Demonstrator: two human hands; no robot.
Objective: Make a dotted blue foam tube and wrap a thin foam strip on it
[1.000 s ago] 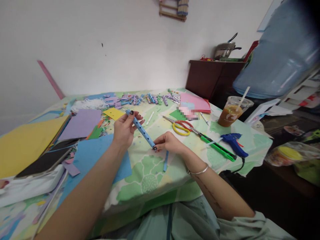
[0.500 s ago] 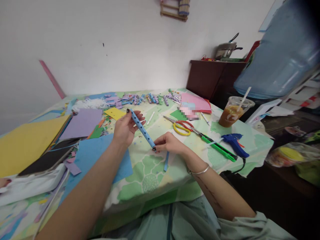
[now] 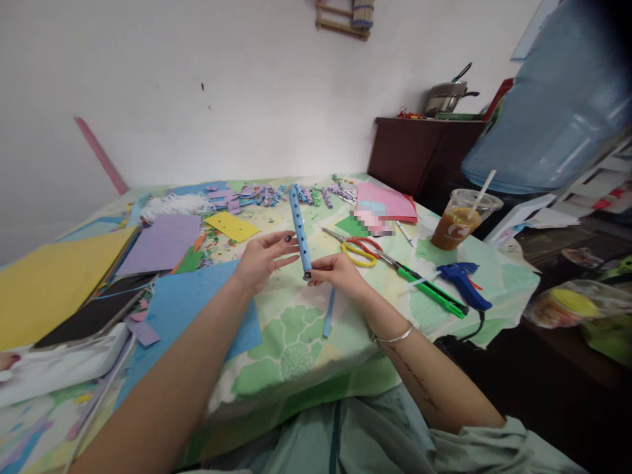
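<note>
A slim light-blue tube with rows of dark dots (image 3: 299, 227) stands nearly upright over the table, its top leaning slightly left. My right hand (image 3: 338, 273) pinches its lower end between thumb and fingers. Just left of the tube is my left hand (image 3: 264, 260), its fingers apart and the fingertips beside the tube; whether they touch it I cannot tell. Under my right hand a narrow blue strip (image 3: 328, 316) lies on the flowered tablecloth (image 3: 296, 355). A blue sheet (image 3: 192, 303) rests below my left forearm.
Scissors (image 3: 363, 250), a green utility knife (image 3: 432, 293) and a blue glue gun (image 3: 464, 283) lie at the right, near a drink cup (image 3: 457, 224). Coloured sheets and a dark phone-like slab (image 3: 99, 309) cover the left side. Curled paper pieces (image 3: 291, 195) line the back.
The tube has swung from a slant to nearly upright. My left hand has come off its upper end and moved down toward me; my right hand keeps its pinch, slightly higher.
</note>
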